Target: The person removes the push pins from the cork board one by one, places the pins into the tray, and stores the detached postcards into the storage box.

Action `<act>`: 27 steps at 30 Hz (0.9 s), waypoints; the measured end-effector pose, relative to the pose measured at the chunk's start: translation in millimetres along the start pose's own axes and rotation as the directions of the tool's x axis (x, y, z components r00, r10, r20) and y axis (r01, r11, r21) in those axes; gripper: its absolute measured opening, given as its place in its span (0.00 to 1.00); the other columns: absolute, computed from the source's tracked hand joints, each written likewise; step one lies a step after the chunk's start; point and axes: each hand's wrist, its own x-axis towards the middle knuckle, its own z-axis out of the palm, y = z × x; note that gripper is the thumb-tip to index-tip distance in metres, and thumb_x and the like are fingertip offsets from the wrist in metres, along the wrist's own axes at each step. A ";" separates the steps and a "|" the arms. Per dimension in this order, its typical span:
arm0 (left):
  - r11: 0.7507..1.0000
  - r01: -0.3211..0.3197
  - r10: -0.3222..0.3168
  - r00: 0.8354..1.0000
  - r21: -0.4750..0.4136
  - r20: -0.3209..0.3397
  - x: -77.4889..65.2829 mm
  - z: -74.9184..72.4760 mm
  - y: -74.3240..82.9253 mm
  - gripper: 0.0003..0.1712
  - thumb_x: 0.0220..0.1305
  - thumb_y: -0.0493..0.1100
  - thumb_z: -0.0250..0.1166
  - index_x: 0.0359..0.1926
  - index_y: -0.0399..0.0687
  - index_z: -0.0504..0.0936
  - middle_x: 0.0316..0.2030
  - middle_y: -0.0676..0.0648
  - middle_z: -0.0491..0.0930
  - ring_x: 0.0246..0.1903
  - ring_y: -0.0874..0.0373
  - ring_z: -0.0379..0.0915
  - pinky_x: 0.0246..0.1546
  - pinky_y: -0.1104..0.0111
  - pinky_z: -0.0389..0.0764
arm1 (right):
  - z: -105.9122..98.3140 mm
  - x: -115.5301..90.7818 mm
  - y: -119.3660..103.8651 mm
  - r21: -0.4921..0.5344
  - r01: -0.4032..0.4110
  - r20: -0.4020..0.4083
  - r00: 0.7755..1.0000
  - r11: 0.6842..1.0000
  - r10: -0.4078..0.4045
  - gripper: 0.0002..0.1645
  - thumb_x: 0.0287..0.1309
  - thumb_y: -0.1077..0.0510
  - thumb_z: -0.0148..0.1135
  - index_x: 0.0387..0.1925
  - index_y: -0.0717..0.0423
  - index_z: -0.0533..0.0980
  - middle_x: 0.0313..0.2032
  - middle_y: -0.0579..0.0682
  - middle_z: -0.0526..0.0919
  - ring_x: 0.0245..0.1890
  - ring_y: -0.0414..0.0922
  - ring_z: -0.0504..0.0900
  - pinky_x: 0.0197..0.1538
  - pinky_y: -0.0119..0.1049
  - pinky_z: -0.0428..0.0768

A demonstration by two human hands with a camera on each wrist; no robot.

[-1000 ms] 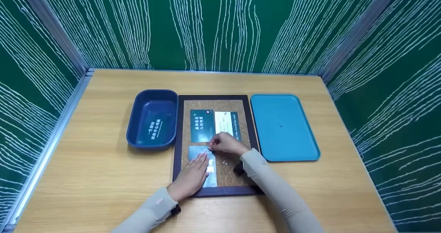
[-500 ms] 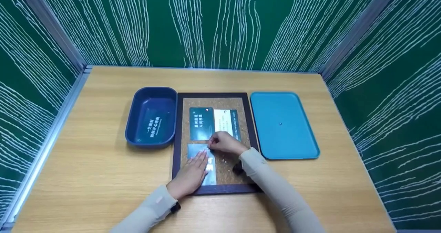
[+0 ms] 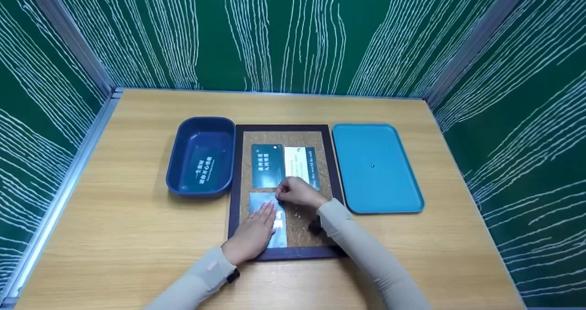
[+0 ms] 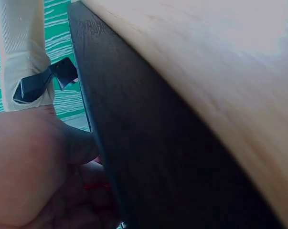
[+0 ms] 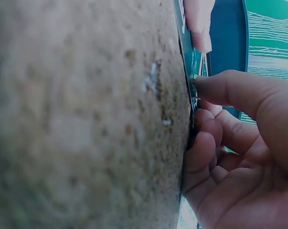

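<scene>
In the head view a framed cork board [image 3: 311,236] lies on the table. A shiny blue-green card [image 3: 256,200] lies on its lower left part, where my left hand [image 3: 254,234] rests with straight fingers on the card. My right hand [image 3: 300,192] pinches a small pushpin [image 5: 197,98] at that card's upper right corner, mostly hidden by the fingers. Above it are a dark green card [image 3: 267,165], with a pin at its upper right corner, and a white and green card [image 3: 295,161], with a pin near its top.
A deep blue bin [image 3: 201,193] stands left of the board with a green card [image 3: 201,168] inside. To the right lies a turquoise tray [image 3: 380,186] bearing one small pushpin [image 3: 372,165]. Patterned green walls enclose the table's back and sides.
</scene>
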 end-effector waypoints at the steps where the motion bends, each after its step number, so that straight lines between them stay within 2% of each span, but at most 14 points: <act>1: 1.000 0.001 -0.001 1.000 0.004 0.003 0.2 -0.7 0.0 0.31 0.75 0.47 0.46 0.70 0.33 0.59 0.72 0.36 0.56 0.72 0.44 0.52 0.69 0.51 0.61 | -0.3 -0.1 -0.5 0.003 -0.003 -0.001 1.000 1.000 0.003 0.07 0.59 0.61 0.61 0.29 0.57 0.82 0.23 0.44 0.80 0.22 0.36 0.73 0.27 0.26 0.71; 12: 1.000 -0.009 0.008 1.000 0.027 0.026 -2.5 0.2 0.4 0.30 0.75 0.47 0.46 0.71 0.34 0.59 0.72 0.37 0.55 0.72 0.45 0.52 0.69 0.52 0.61 | 4.0 -5.4 1.6 0.020 -0.006 -0.005 1.000 1.000 0.006 0.06 0.61 0.60 0.61 0.30 0.55 0.82 0.25 0.44 0.81 0.23 0.37 0.75 0.28 0.27 0.75; 20: 0.999 -0.006 0.006 1.000 0.039 0.013 -3.6 -1.9 -0.7 0.30 0.75 0.47 0.46 0.70 0.34 0.59 0.72 0.37 0.56 0.72 0.44 0.53 0.68 0.51 0.63 | 4.4 -4.7 -2.6 0.011 0.015 0.010 1.000 1.000 -0.015 0.08 0.62 0.59 0.59 0.28 0.55 0.81 0.21 0.43 0.77 0.20 0.37 0.72 0.24 0.27 0.71; 27: 0.998 -0.019 0.020 1.000 0.059 -0.017 0.4 -2.5 2.1 0.30 0.74 0.46 0.48 0.69 0.33 0.61 0.71 0.36 0.59 0.70 0.44 0.56 0.67 0.52 0.65 | -2.2 -4.2 -3.8 -0.043 0.049 0.034 0.998 0.998 -0.048 0.14 0.63 0.60 0.57 0.20 0.52 0.76 0.15 0.40 0.71 0.15 0.36 0.67 0.21 0.27 0.66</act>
